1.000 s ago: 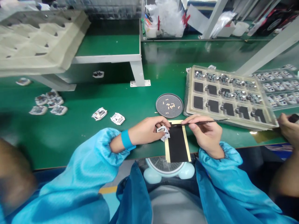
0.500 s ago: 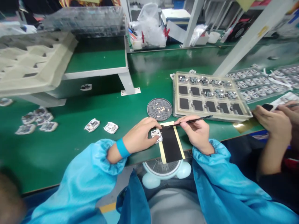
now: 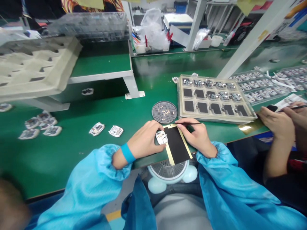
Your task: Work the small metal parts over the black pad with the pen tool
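Note:
My left hand (image 3: 145, 139) is closed round a small white and metal part (image 3: 161, 137), held at the left edge of a black sheet with yellow borders (image 3: 177, 145) that lies at the table's front edge. My right hand (image 3: 196, 135) pinches thin black tweezers (image 3: 189, 124), whose tip points left over the top edge of that sheet. A round grey perforated dish (image 3: 164, 112) with small pale bits sits just behind both hands.
A beige tray (image 3: 214, 116) of black pads and metal parts lies to the right, with more trays (image 3: 261, 84) beyond. Another person's hands (image 3: 279, 123) work at the far right. Loose wrapped parts (image 3: 105, 129) lie left, under a raised shelf (image 3: 100, 76). A pale fan (image 3: 171, 174) sits below the table edge.
The view has shifted. My right hand has moved left, bringing the tweezers' tip over the sheet's top edge. My left hand still holds the small part beside the sheet.

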### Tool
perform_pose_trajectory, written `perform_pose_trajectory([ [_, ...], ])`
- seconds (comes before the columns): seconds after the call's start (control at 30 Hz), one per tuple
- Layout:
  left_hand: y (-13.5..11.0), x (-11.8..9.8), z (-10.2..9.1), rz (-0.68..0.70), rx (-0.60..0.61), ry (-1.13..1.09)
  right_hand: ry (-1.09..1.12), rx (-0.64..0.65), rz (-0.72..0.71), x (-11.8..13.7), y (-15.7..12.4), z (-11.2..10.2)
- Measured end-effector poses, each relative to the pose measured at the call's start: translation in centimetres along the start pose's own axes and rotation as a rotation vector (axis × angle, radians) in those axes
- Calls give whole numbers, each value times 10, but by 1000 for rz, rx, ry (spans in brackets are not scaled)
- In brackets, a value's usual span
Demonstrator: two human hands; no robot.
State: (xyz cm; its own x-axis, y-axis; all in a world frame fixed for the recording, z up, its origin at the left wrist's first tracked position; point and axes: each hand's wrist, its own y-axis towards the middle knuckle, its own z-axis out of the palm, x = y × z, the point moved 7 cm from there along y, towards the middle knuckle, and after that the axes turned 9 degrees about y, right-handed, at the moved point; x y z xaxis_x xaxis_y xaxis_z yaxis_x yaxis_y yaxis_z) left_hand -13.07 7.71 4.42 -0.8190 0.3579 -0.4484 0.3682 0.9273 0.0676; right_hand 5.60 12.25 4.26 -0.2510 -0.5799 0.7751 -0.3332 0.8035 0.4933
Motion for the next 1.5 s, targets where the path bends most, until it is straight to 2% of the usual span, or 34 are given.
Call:
perform_pose_trajectory([
  [0.17,2,6,7,-103,-79,-353,81,-46,-8,0,-3,-4],
  [0.27,4,9,15,-127,-90,-457,243,-101,-33,-1,-7,-10],
  [0.4,5,9,19,-117,-88,-435,435,1,-76,3,-9,-5],
  [0.5,5,8,18,-124,-86,-403,395,90,-102,6,-9,2],
  [0.7,5,6,16,-118,-90,-362,319,111,-134,7,-8,5],
  [0.8,6,6,17,-120,-83,-367,330,125,-68,3,-7,7],
  [0.9,6,9,18,-139,-72,-386,412,133,55,-5,-6,6],
  [1.03,7,11,19,-155,-48,-429,516,197,173,-12,-6,8],
  [1.23,8,11,17,-156,-39,-473,545,41,175,-13,-6,1],
  [1.5,8,15,17,-190,-62,-496,457,68,181,-14,-6,3],
])
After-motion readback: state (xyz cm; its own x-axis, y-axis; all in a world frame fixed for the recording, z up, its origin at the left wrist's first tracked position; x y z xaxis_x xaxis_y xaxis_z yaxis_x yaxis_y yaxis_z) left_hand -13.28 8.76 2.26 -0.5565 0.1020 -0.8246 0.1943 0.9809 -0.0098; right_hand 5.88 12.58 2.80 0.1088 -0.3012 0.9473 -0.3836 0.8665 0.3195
